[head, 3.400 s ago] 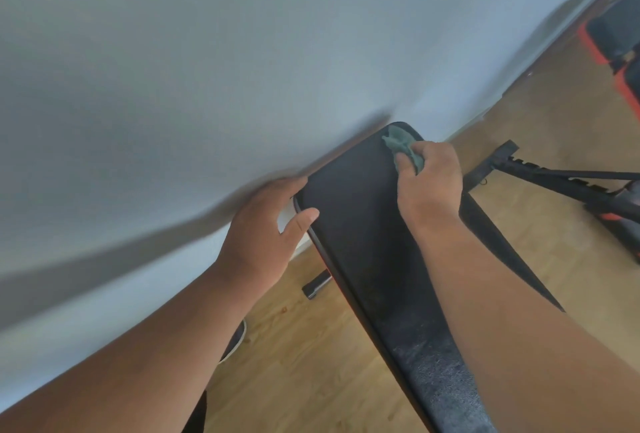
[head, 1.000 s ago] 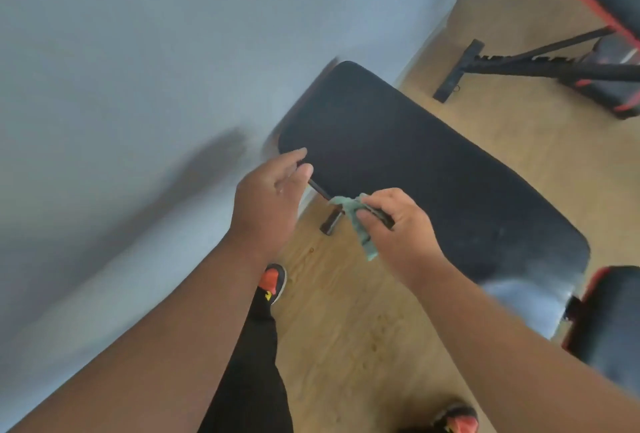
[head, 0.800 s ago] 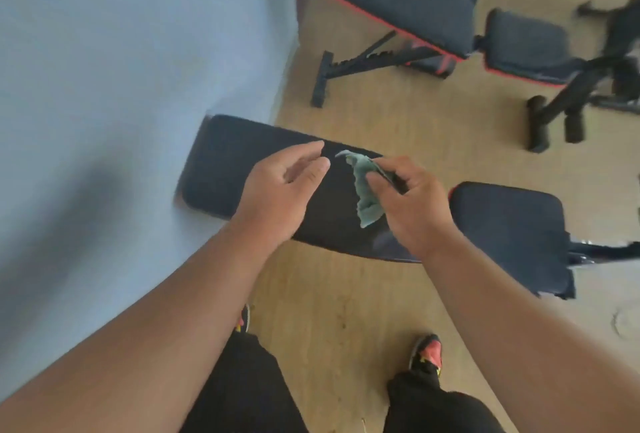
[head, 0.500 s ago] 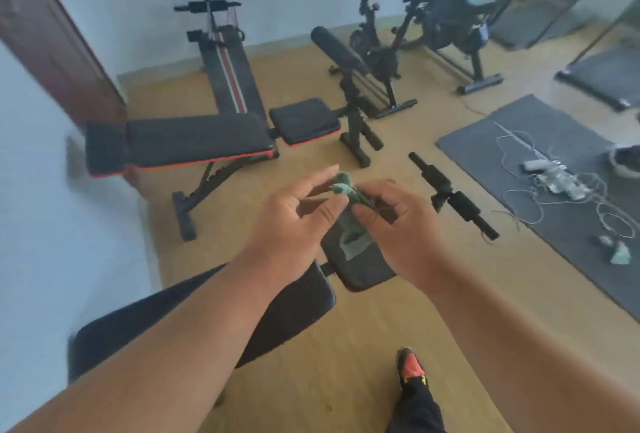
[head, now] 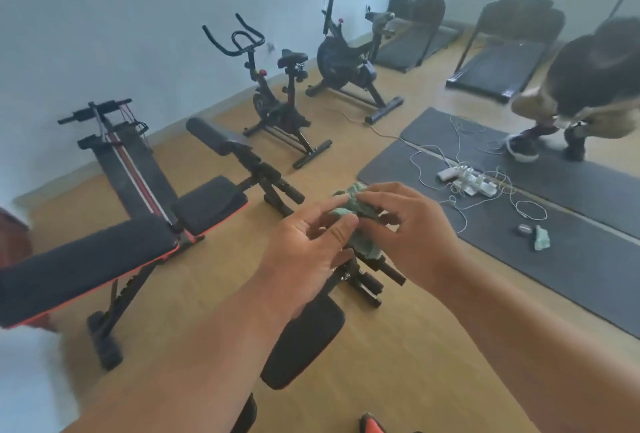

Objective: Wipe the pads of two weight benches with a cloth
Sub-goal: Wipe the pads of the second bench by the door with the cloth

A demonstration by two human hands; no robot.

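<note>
Both hands hold a crumpled green cloth (head: 360,221) in the air at the middle of the head view. My left hand (head: 308,256) pinches its left side between thumb and fingers. My right hand (head: 412,228) grips its right side with curled fingers. Below my arms lies the black seat pad (head: 304,342) of the near weight bench. A second weight bench stands to the left, with a long black, red-edged back pad (head: 83,266) and a small seat pad (head: 211,204).
Behind the benches stand a sit-up board (head: 135,169), two exercise bikes (head: 277,100) and two treadmills (head: 502,62). Grey floor mats (head: 568,259) on the right carry a power strip (head: 464,179) with tangled white cables. A crouching person (head: 588,86) is at the far right.
My view swung up from the bench pad by the wall to the whole room. My right hand lifted the cloth off the pad and my left hand joined it on the cloth.
</note>
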